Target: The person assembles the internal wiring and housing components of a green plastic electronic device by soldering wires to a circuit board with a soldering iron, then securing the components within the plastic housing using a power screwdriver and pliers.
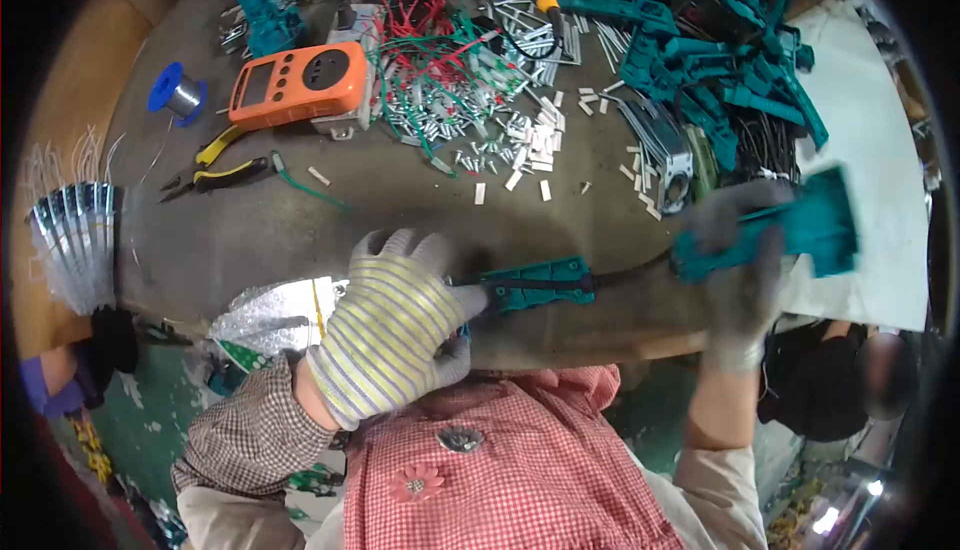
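- Gripping teal housing [825, 225] in closed right hand [745, 295], below-right of orange multimeter [290, 95]; could yank dark cord [632, 271] if swung away.
- Curling left hand [390, 325] beside teal shell [548, 284], cannot tell hold; might slip if loose.

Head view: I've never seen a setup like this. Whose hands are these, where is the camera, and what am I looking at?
No machine here: a person works with two gloved hands, filmed by a fisheye camera on their head, so edges bend. The right hand, blurred, holds a teal plastic shell. The left hand, in a yellow-and-grey striped glove, is beside a smaller teal plastic piece; its grip is unclear. On the grey worktable lie an orange handheld meter, yellow-and-black pliers, a blue wire spool and small white rectangular pieces.
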A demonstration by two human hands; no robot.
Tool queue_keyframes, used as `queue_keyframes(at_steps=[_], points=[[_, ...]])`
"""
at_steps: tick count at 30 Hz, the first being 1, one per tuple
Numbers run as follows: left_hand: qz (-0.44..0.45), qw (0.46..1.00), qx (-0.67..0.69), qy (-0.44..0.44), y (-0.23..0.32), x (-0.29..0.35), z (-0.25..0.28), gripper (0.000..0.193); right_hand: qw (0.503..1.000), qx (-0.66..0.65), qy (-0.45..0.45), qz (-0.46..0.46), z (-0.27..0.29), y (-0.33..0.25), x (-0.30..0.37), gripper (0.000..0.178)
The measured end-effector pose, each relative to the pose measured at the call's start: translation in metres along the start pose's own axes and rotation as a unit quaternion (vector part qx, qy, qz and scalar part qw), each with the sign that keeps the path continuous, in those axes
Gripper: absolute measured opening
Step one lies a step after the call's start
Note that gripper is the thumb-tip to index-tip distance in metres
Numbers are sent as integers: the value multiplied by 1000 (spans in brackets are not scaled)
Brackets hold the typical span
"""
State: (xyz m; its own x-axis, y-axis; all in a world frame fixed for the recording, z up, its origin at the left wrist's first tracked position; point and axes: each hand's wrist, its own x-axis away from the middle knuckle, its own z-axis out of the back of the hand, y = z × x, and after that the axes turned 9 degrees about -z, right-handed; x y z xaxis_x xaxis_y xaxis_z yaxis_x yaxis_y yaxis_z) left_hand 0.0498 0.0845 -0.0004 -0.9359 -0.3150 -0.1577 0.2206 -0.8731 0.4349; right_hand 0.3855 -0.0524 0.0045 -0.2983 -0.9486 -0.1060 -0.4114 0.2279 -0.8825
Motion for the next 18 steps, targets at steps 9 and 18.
queue_keyframes(at_steps=[9, 18], points=[[-15, 1000, -1, 9, -2, 3, 0, 51, 980, 197, 37, -15, -58, 76, 32, 57], [17, 965, 262, 8, -43, 9, 27, 43, 778, 581, -97, 217, -95, 103, 10, 53]])
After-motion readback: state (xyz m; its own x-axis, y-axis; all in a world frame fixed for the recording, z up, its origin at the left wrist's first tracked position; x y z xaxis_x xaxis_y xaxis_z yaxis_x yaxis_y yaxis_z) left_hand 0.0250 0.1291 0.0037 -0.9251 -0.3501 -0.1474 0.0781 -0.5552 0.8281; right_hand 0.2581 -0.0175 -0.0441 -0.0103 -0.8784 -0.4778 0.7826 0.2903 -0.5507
